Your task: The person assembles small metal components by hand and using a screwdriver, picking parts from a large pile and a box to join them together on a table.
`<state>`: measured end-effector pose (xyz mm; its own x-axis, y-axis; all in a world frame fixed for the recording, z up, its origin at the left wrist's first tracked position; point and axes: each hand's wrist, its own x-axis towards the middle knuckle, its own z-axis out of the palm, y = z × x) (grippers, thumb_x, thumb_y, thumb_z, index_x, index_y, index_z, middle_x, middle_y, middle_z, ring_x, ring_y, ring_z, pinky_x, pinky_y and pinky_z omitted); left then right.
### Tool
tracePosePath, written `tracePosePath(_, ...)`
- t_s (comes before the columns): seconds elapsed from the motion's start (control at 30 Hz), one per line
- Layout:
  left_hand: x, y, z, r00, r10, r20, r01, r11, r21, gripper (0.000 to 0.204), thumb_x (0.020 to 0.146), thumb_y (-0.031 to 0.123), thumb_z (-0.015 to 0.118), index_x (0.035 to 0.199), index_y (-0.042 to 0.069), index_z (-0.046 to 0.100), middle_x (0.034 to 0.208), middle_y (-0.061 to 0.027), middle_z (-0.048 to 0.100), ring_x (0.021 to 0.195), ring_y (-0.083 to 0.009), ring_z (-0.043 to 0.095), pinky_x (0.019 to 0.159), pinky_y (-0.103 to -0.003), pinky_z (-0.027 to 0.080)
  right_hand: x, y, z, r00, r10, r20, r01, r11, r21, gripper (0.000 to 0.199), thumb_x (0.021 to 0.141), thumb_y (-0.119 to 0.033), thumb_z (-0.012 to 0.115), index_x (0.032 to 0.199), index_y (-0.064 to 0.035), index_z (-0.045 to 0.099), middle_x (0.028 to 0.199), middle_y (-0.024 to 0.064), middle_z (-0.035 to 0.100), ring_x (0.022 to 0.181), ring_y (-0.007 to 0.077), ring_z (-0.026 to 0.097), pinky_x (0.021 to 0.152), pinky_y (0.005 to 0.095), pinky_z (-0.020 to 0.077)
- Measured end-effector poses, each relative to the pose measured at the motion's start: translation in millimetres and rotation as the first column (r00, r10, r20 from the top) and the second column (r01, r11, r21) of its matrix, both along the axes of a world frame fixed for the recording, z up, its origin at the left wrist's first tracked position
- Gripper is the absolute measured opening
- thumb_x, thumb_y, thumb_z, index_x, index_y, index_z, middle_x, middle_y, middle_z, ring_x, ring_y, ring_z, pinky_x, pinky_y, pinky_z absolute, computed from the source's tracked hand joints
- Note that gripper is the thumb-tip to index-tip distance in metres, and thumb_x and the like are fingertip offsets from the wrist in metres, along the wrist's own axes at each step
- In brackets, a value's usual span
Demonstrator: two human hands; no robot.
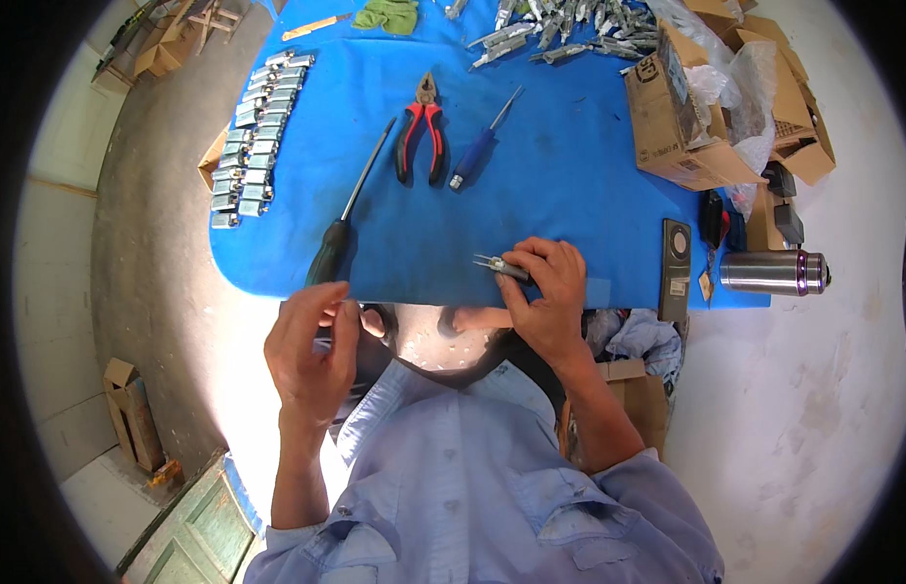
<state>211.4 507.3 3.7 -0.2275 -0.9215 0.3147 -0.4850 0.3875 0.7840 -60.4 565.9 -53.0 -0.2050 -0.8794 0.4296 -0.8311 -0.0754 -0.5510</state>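
Note:
My right hand (548,282) pinches a small dark-grey metal part (512,270) with two thin prongs pointing left, just above the table's near edge. Its exact kind I cannot make out. At the same edge, further left, my left hand (312,336) has its fingers curled toward the thumb; anything between them is hidden. Just beyond it lies a long screwdriver (333,251) with a black handle, whose lower end passes behind my fingers. Red-and-black pliers (423,136) and a smaller blue-handled screwdriver (477,154) rest further up the blue cloth (404,258).
Silvery rectangular parts (261,141) stand in rows at the left edge. Many metal pieces (560,29) are heaped at the far right, near a green rag (387,15). An open cardboard box (667,127), a flat grey device (675,268) and a steel flask (769,273) occupy the right side.

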Motion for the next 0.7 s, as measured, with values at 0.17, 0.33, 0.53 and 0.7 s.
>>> tracePosePath(0.17,0,-35,-18,0.982,0.048,0.182,-0.016,0.985,-0.171,0.023,0.088,0.000,0.071,0.111,-0.001,0.068,0.109,-0.0157,0.069,0.095,-0.0254,0.068,0.083,-0.034,0.055,2,-3,3,1.000,-0.010,-0.013,0.011,1.000,0.027,0.031,0.065,-0.008,0.080,0.095,-0.0099,0.070,0.103,0.0045,0.064,0.100,0.0248,0.061,0.099,0.0469,0.0397)
tracePosePath(0.33,-3,-57,-28,0.973,0.023,0.230,0.000,0.995,-0.098,0.038,0.083,0.006,0.077,0.118,0.000,0.065,0.116,-0.0165,0.066,0.102,-0.0276,0.066,0.088,-0.038,0.053,4,-6,1,0.999,-0.029,-0.027,0.030,0.999,0.043,0.036,0.061,-0.010,0.081,0.096,-0.0089,0.069,0.106,0.0060,0.065,0.102,0.0257,0.061,0.102,0.0481,0.0389)
tracePosePath(0.53,-5,-63,-41,0.963,-0.025,0.268,0.018,0.999,0.029,0.050,0.081,0.004,0.076,0.128,0.001,0.059,0.117,-0.0171,0.062,0.103,-0.0278,0.063,0.091,-0.038,0.052,3,-7,5,1.000,-0.017,-0.007,0.018,0.996,0.083,0.034,0.063,-0.011,0.072,0.096,-0.0066,0.068,0.107,0.0095,0.065,0.102,0.0294,0.061,0.103,0.0498,0.0389)
tracePosePath(0.7,-2,-68,-42,0.965,-0.026,0.262,0.010,0.998,0.064,0.047,0.083,0.000,0.071,0.129,0.000,0.059,0.117,-0.0171,0.062,0.102,-0.0268,0.063,0.090,-0.037,0.051,2,-8,5,1.000,-0.029,-0.001,0.029,0.996,0.086,0.033,0.064,-0.010,0.068,0.096,-0.0056,0.068,0.107,0.0110,0.064,0.102,0.0311,0.061,0.103,0.0503,0.0391)
